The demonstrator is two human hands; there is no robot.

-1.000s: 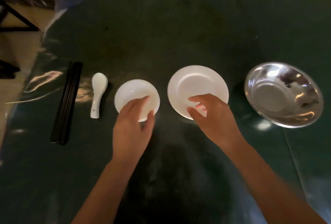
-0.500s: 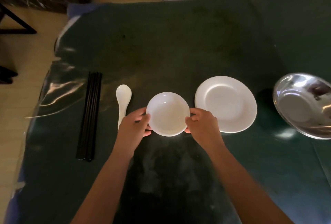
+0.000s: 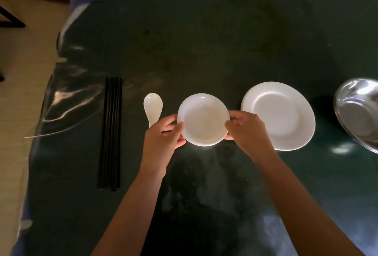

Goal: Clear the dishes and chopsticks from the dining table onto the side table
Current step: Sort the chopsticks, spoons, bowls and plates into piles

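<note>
A small white bowl is in the middle of the dark green dining table. My left hand grips its left rim and my right hand grips its right rim. Whether the bowl rests on the table or is just off it I cannot tell. A white plate lies just right of the bowl. A white ceramic spoon lies left of it, its handle hidden behind my left hand. Several black chopsticks lie side by side further left. A steel bowl sits tilted at the right edge.
The table's left edge, covered in shiny clear plastic, drops to a pale floor. A dark frame stands on the floor at far left. A dark wall runs behind the table.
My right hand left the white plate and moved to the small bowl. Both hands now hold the bowl by its rim. The view has shifted left, pushing the steel bowl toward the right edge.
</note>
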